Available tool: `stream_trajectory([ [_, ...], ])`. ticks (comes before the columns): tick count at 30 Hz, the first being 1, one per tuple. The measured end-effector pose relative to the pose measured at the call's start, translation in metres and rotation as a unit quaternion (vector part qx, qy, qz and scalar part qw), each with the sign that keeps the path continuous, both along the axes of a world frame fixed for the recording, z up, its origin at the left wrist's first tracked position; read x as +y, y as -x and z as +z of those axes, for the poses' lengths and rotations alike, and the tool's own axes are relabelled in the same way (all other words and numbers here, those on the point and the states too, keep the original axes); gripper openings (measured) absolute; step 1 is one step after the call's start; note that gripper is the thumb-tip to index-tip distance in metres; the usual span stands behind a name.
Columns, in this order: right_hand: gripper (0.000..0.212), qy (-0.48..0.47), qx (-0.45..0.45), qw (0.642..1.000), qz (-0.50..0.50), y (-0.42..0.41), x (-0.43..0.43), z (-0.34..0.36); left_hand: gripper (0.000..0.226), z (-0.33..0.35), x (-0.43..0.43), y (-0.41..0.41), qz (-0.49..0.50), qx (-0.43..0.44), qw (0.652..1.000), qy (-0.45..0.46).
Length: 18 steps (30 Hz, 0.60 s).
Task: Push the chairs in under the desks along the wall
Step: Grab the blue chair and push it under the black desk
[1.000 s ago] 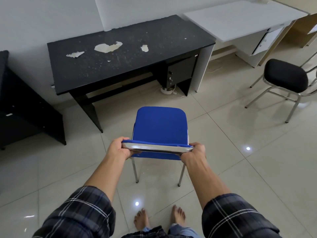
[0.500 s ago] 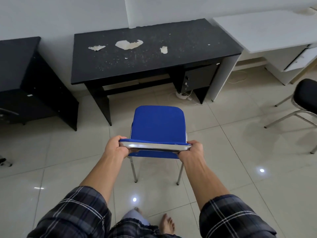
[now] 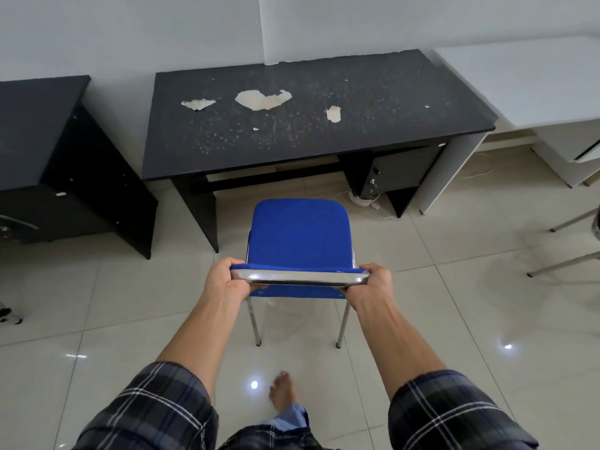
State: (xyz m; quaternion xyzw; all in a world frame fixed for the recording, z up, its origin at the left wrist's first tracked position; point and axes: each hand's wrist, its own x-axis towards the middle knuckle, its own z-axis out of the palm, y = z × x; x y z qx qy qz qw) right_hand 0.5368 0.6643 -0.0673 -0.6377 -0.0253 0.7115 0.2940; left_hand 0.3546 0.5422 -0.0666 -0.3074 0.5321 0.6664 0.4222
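— Left grip (image 3: 227,280)?
— Wraps the left end of the blue chair's (image 3: 298,235) chrome-edged backrest top (image 3: 300,278), fingers curled round it.
— Right grip (image 3: 373,284)?
— Clamps the right end of the same rail, fingers curled round likewise.
— And the chair's place?
— Centre of the frame, above the tiled floor (image 3: 454,319), seat pointing at the black table (image 3: 308,131) just above it in the picture. Not under the table yet; seat front close to the table's front edge. Hard to tell whether lifted or resting on its legs.
— Farther out?
— Pale peeled patches (image 3: 263,99) on that tabletop. Second dark table (image 3: 29,125) at the left of the frame, white table (image 3: 535,82) at the upper right, all against the wall. Metal legs of another chair (image 3: 568,261) at the right edge. Bare foot (image 3: 282,391) at the bottom centre, plaid sleeves in the lower corners.
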Motion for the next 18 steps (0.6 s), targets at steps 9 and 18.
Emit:
stream_trajectory([
  [9,0.033,-0.002,0.013,1.000,0.012,0.064,0.053,-0.003,0.019,-0.001,0.039,0.058,0.026,0.002,1.000,-0.004],
  [18,0.036,-0.001,0.023,0.998,0.055,0.112,0.127,-0.014,0.025,-0.002,0.101,0.099,0.054,0.005,0.999,-0.003],
])
